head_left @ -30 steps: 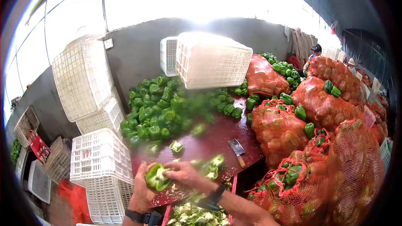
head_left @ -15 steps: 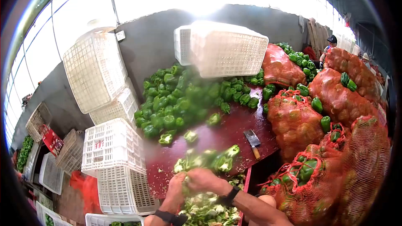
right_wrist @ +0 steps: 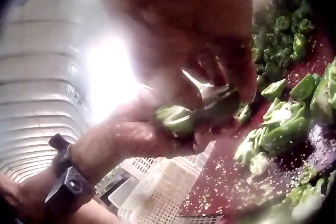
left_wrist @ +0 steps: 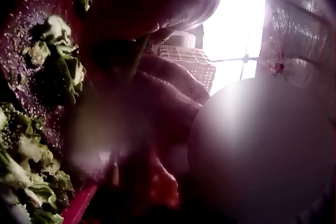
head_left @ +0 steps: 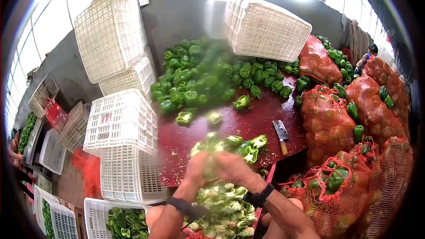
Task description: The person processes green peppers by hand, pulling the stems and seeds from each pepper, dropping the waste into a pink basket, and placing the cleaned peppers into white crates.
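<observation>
Both hands meet over the front edge of the dark red table (head_left: 283,106). A green bell pepper (right_wrist: 176,119), cut and showing pale flesh, is between them in the right wrist view. My left hand (head_left: 197,167) holds it from below, fingers curled around it. From above, my right hand (head_left: 237,168) grips it with bent fingers; in the head view a blur partly covers both hands. Just beyond them lie opened pepper pieces (head_left: 250,152). Pale cores and green scraps (head_left: 223,208) fill a red-edged container directly beneath the hands.
A heap of whole green peppers (head_left: 190,77) covers the back of the table. A cleaver (head_left: 280,135) with a wooden handle lies at the right. Red mesh sacks (head_left: 325,126) crowd that side; white crates (head_left: 119,121) are stacked left. A crate of peppers (head_left: 95,221) stands front left.
The head view has tilted downward. The hands, which held an opened pepper over the table's left front, have come over the scrap container and closer together.
</observation>
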{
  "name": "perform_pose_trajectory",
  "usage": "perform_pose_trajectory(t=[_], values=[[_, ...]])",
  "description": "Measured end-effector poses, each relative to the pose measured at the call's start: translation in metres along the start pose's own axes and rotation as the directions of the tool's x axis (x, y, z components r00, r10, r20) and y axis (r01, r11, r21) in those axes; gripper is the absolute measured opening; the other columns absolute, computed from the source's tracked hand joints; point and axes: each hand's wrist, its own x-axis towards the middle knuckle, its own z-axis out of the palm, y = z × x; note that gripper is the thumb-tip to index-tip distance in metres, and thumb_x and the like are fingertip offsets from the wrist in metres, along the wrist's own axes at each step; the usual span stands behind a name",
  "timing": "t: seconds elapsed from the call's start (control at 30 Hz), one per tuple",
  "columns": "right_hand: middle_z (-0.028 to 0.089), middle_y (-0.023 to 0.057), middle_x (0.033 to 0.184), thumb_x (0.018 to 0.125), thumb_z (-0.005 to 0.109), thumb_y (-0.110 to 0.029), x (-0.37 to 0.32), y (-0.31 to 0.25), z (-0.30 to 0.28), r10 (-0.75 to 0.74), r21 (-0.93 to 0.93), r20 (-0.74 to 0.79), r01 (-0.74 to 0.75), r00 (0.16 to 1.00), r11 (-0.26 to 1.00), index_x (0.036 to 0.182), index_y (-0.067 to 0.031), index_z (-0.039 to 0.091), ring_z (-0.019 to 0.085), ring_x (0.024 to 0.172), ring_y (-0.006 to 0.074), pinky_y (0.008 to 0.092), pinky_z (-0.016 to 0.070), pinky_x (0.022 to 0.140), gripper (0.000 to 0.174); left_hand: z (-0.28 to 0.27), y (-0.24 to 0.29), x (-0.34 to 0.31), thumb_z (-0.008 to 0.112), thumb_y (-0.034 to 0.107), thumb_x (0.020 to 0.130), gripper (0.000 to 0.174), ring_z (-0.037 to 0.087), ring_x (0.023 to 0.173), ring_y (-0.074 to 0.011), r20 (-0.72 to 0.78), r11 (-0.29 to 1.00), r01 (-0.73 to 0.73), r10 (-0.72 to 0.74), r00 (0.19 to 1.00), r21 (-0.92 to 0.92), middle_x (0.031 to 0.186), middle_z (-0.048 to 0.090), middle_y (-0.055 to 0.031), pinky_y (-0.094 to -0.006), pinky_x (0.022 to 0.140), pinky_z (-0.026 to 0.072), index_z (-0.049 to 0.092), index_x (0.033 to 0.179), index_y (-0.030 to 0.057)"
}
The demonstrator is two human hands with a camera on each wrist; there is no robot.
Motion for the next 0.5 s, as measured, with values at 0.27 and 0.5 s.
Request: perform_pose_trajectory(t=[0.27, 0.5], values=[[0.066, 0.018, 0.094, 0.093, 0.059, -0.013, -0.007, 0.002, 0.015, -0.105, 0.044, -0.186, 0.116, 0.977, 0.992, 0.111, 0.0035, 0.056, 0.067, 0.08, 0.0308, 0.0413, 0.0559, 0.067, 0.025, 0.006, 0.007, -0.005, 0.053, 0.023, 0.101, 0.037, 0.065, 0.1, -0.0259, 0.107, 0.983, 0.161, -0.151, 0.983, -0.092, 0.117, 0.064, -0.0118, -0.0425, 0.078, 0.0585, 0.058, 0.131, 0.0028], [0.068, 0.0154, 0.087, 0.096, 0.062, -0.019, -0.009, -0.005, 0.005, -0.141, -0.066, -0.155, 0.132, 0.978, 0.989, 0.121, 0.0072, 0.055, 0.067, 0.072, 0.0286, 0.0395, 0.0556, 0.058, 0.037, 0.009, 0.006, -0.001, 0.073, 0.011, 0.085, 0.017, 0.067, 0.087, -0.0145, 0.126, 0.923, -0.094, 0.05, 0.991, 0.373, 0.097, 0.07, -0.0048, -0.0326, 0.076, 0.0567, 0.068, 0.1, 0.0048]])
